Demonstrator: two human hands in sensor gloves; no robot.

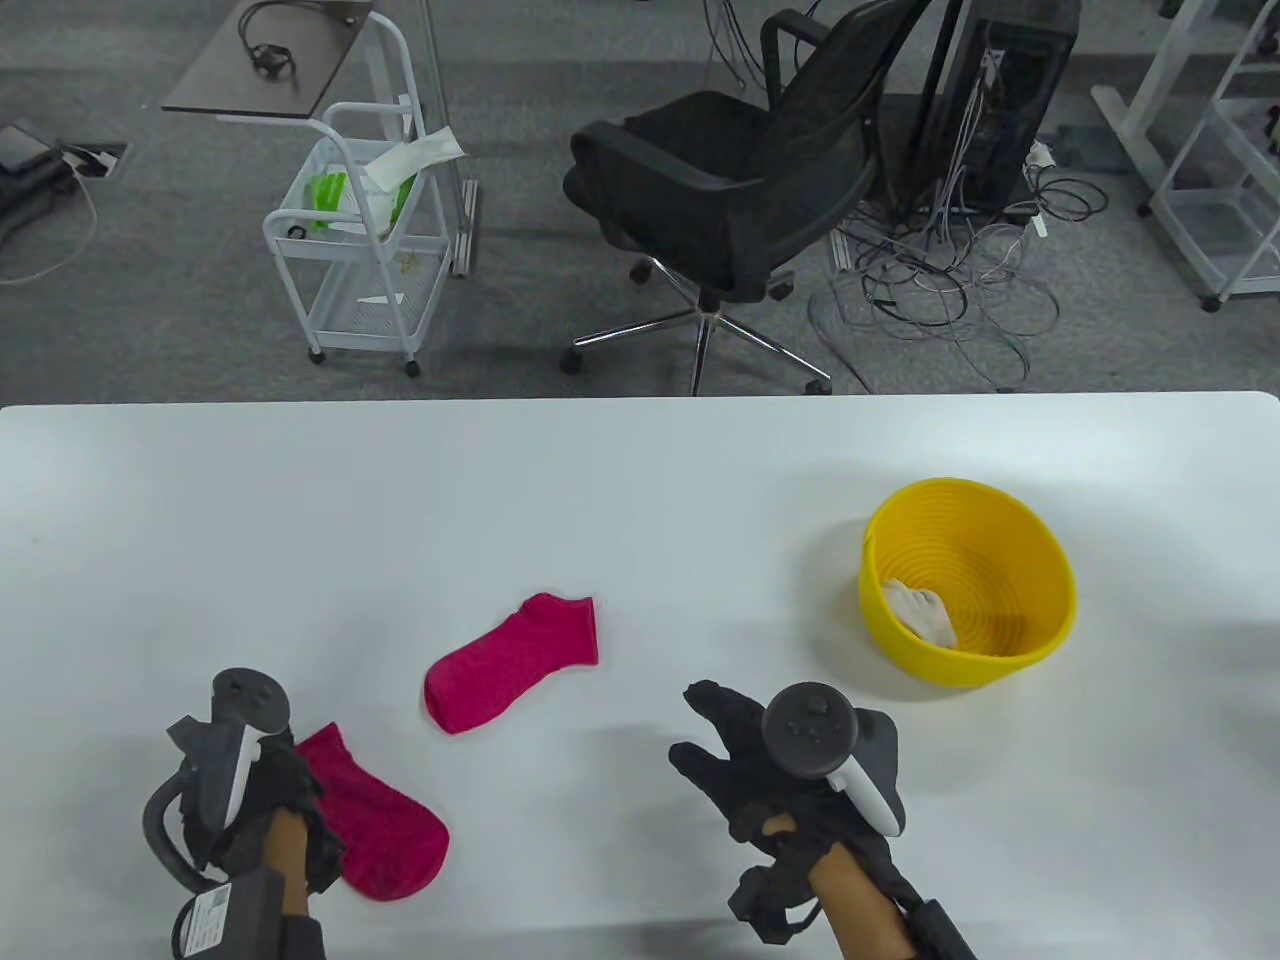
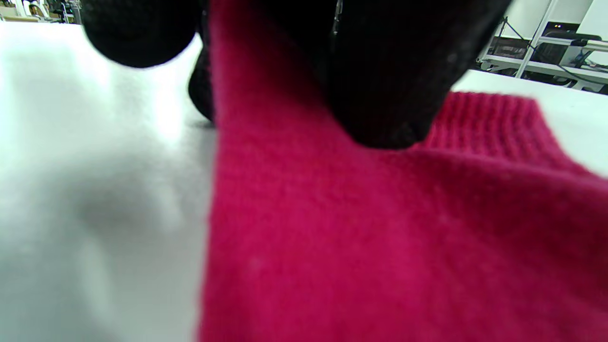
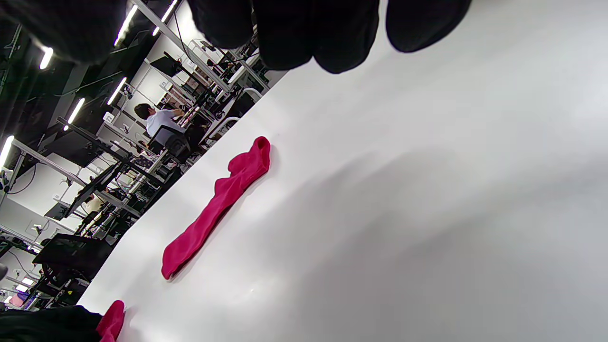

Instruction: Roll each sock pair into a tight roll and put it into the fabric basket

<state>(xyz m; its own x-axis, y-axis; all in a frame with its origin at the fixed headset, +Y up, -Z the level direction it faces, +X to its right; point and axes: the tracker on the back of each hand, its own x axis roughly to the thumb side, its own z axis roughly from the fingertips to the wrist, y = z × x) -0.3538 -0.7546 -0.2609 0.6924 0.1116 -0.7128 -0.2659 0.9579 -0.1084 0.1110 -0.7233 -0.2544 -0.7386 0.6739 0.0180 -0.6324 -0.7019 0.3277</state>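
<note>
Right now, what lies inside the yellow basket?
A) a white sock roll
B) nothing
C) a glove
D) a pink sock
A: a white sock roll rests against the inner wall of the yellow basket, while both pink socks lie on the table.

1. The desk (image 1: 640,480) has a smooth white top with a soft sheen.
2. The near sock (image 1: 385,830) is magenta knit cloth, matt and slightly fuzzy, with a ribbed cuff (image 2: 489,126) in the left wrist view.
3. The far sock (image 1: 510,660) is the same matt magenta knit.
4. The basket (image 1: 1050,620) is yellow, its wall ridged in rings, matt; whether cloth or plastic, I cannot tell.
5. The white roll (image 1: 922,612) inside it looks like soft cloth.
6. Both hands, the left hand (image 1: 270,810) and the right hand (image 1: 760,770), wear black matt fabric gloves.
7. The trackers (image 1: 820,735) look like smooth grey plastic.
</note>
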